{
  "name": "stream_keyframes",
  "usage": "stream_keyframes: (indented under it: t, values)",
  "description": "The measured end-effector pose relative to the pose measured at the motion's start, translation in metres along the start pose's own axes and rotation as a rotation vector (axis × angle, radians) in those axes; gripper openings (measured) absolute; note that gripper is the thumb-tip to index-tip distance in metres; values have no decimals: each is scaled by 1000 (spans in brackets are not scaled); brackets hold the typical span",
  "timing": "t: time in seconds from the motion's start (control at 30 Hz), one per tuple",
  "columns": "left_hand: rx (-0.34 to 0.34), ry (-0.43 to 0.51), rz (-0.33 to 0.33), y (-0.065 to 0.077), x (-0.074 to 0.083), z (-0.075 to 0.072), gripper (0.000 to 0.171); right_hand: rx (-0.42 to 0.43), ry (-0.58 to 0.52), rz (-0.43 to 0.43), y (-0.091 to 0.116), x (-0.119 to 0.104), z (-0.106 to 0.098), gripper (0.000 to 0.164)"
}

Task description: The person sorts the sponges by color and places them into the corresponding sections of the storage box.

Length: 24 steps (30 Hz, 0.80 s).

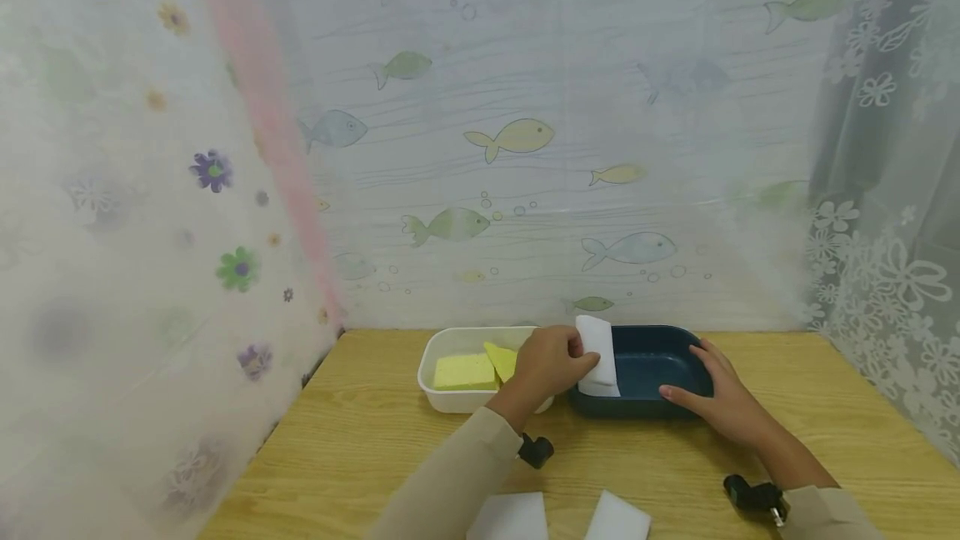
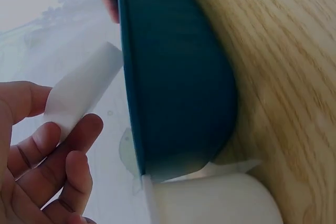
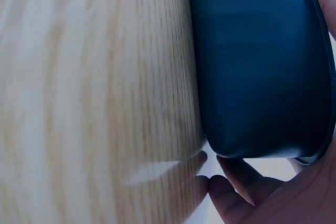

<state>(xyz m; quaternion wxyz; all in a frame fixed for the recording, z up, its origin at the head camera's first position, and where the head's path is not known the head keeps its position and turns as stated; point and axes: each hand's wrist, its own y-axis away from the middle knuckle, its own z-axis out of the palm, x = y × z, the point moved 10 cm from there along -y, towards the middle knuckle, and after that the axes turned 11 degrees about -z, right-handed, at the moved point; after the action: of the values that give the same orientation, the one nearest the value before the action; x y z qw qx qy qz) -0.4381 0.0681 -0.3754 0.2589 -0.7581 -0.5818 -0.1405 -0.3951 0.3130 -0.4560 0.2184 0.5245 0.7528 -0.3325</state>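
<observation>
My left hand (image 1: 546,362) pinches a white sponge-like block (image 1: 600,333) between thumb and fingers, over the left end of a dark blue tray (image 1: 637,408). In the left wrist view the block (image 2: 86,85) stands tilted above the tray's rim, held near one end by the fingertips. My right hand (image 1: 726,402) grips the tray's right end, its thumb at the front rim and its fingers round the far corner. The right wrist view shows fingers (image 3: 244,184) curved about the tray's end wall (image 3: 262,77).
Left of the blue tray stands a white tray (image 1: 450,402) with yellow sponge-like pieces (image 1: 465,372), partly behind my left hand. Two more white blocks, one on the left (image 1: 517,517) and one on the right (image 1: 618,519), lie at the table's near edge. A fish-patterned curtain (image 1: 525,273) hangs behind.
</observation>
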Motion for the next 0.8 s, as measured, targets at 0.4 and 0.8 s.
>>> stream_keyframes:
  t: [0.4,0.8]
  values:
    - [9,-27,-75,-6,-4,18,34,-4,0,6,1,-2,0,108]
    - [25,-181,-105,-10,0,28,36,5,20,8,0,0,0,107]
